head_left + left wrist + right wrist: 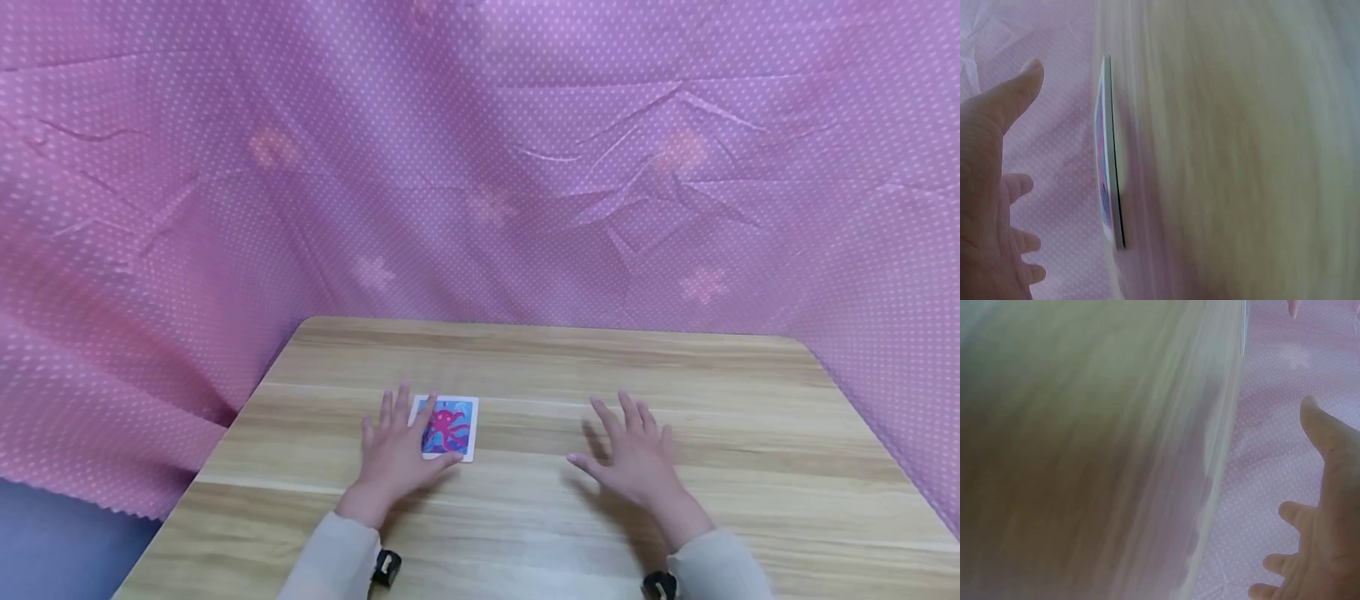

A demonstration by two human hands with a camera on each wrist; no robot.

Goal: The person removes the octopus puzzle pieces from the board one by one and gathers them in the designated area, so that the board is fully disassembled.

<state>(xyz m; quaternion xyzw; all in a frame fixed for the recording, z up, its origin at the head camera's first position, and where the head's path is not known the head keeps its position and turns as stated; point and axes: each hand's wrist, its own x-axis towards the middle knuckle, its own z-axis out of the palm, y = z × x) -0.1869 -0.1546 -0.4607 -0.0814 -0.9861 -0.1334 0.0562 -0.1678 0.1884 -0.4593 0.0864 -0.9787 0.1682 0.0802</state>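
Note:
A square picture card (450, 427) with a white border and a pink octopus on blue lies flat on the wooden table (525, 525), left of the middle. From the side, in the left wrist view, the card (1107, 156) shows a pale edge with some thickness. My left hand (397, 457) is spread over the card's left side and hides part of it; in the wrist view the left hand (985, 162) hovers apart from it. To the right, my right hand (637, 458) has its fingers spread above the table, holding nothing, its shadow beneath.
A pink cloth (487, 167) with white dots hangs behind the table and along both sides. The table's far edge (555, 327) meets the cloth. A blue-grey surface (67, 542) shows at the lower left. Each wrist carries a dark band (387, 567).

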